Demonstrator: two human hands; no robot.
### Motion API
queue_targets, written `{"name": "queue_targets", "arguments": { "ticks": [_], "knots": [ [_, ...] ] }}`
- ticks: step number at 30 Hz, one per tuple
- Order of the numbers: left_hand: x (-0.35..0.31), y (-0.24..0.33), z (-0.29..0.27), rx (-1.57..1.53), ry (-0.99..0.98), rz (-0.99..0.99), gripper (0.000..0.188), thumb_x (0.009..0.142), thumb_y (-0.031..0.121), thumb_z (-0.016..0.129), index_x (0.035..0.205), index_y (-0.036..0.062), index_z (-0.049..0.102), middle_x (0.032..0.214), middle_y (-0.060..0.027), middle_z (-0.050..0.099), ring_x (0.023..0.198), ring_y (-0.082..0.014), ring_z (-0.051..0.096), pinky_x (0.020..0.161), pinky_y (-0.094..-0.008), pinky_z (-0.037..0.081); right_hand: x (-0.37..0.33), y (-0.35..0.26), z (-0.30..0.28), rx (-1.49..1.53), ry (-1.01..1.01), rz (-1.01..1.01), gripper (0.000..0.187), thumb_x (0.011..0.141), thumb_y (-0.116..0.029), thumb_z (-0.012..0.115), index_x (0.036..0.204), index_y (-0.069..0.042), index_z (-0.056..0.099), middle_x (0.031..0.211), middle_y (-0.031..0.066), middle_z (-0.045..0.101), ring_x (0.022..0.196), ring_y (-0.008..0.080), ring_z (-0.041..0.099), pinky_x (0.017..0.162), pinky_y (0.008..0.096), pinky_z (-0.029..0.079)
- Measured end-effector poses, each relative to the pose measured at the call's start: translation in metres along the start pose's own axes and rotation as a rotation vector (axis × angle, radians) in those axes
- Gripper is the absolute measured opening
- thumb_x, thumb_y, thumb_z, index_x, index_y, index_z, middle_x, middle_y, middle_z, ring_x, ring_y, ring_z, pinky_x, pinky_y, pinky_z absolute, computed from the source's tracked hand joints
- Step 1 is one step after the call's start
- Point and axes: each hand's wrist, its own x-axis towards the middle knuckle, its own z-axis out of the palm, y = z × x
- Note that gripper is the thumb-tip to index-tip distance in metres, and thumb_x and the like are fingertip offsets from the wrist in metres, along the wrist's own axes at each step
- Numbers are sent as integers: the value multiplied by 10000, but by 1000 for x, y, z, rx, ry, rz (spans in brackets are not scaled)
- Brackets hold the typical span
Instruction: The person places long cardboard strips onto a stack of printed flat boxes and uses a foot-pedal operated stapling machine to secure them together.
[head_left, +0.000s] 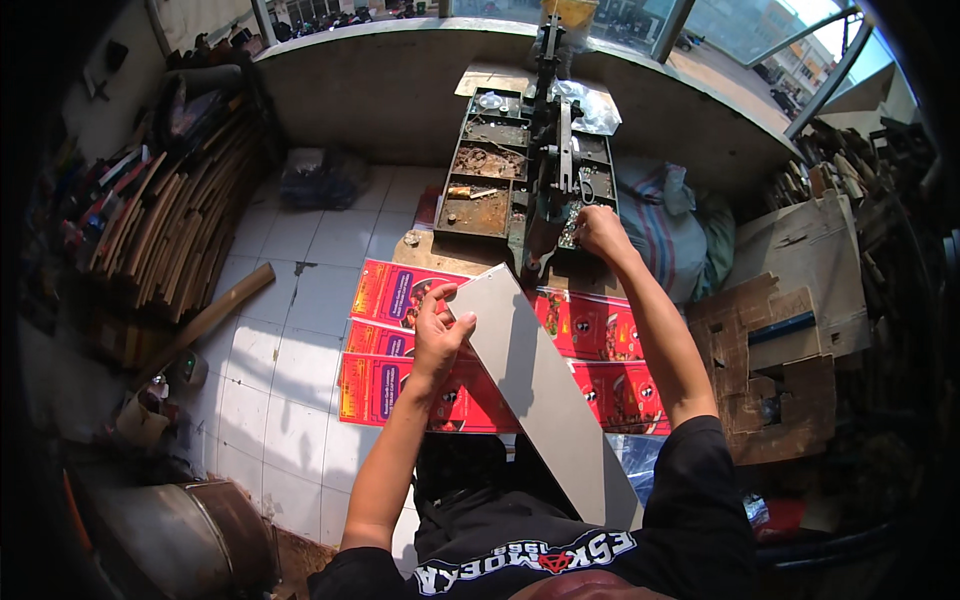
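While the left hand (pixel 440 335) pinched the grey panel (pixel 520 355) by its upper left edge, the right hand (pixel 602 230) was at the tray (pixel 597 150) beside the press (pixel 545 190); couldn't tell if its curled fingers held anything. Panel slanted above the red sheets (pixel 600 325). Looked like part pickup; next move probably needed a firm pinch, panel steady.

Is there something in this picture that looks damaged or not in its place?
Yes. On the right, the brown board has ragged gaps and torn-looking edges. On the left, a long wooden strip juts slantwise over the white tiles, out of line with the stacked boards.
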Motion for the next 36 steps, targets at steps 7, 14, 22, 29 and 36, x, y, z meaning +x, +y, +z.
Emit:
{"name": "queue_targets", "arguments": {
  "ticks": [7,14,22,29,36],
  "knots": [
    [-2,3,0,9,8,-21,519,864,33,659,1326,2,425,967,-142,679,827,-132,656,755,-240,537,0,2,2,80,0,21,194,712,-108,709,880,-16,735,873,231,700,885,382,690,817,438,549],
    [-1,2,-1,5,8,-9,525,864,28,662,1332,9,423,938,-130,678,793,-117,642,723,-225,522,-5,7,1,168,-9,-40,252,771,-132,724,991,-13,692,951,230,688,951,381,668,835,433,527],
    [0,-1,-1,13,-1,-11,533,864,38,669,1334,6,422,937,-133,679,789,-122,646,725,-230,528,-13,12,0,254,82,-89,168,877,-116,666,1004,-10,692,933,207,692,898,333,675,807,396,518],
    [-1,-2,-6,36,0,-8,530,864,43,672,1331,7,424,993,-157,680,878,-161,674,799,-265,553,-38,-5,0,565,166,53,187,959,-158,615,976,0,712,868,149,719,794,209,695,743,340,527],
    [0,-3,-3,-1,-5,16,522,867,43,667,1328,9,425,998,-148,677,880,-152,665,794,-257,545,-50,-8,9,1022,3,177,165,945,-124,662,1007,17,721,816,32,697,699,74,617,621,240,520]
  ]
}}
